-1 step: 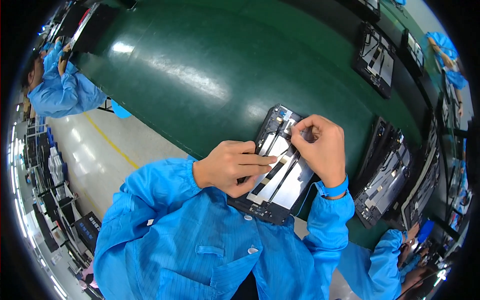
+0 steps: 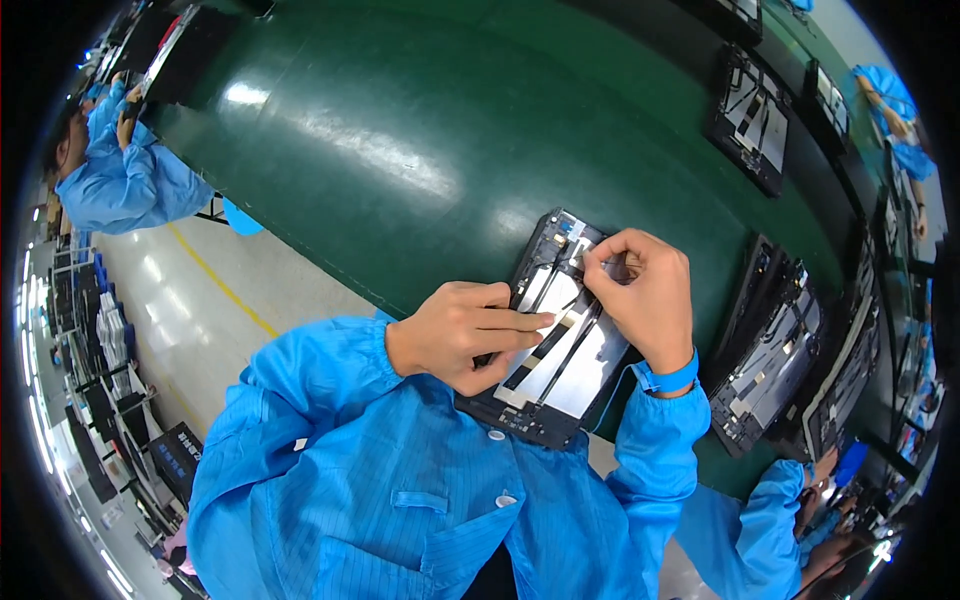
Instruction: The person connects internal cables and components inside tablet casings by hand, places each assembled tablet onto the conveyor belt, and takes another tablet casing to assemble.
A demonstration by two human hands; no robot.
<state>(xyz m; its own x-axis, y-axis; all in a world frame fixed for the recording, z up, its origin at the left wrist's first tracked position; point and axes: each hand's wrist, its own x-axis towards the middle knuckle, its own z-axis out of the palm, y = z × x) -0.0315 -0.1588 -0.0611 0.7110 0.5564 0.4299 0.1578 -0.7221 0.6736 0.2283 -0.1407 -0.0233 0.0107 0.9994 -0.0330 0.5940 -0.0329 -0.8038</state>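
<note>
An opened tablet (image 2: 580,380) lies at a slant on the green table close to my body. Silver metal plates, black strips and small boards show inside its black frame. My left hand (image 2: 462,332) grips the tablet's left side, with two fingers stretched across the silver plate and the others bent by the edge. Over the upper right part, my right hand (image 2: 648,295) has thumb and forefinger pinched together. Whatever is between those fingertips is too small or hidden to tell. A blue wrist strap (image 2: 668,378) with a thin cord circles my right wrist.
Several opened tablets (image 2: 765,370) are stacked on the right, and another opened tablet (image 2: 752,125) lies farther back. The green table (image 2: 400,120) reaches far to the left. A co-worker's blue sleeve (image 2: 775,520) comes in at lower right; another person (image 2: 130,185) sits at far left.
</note>
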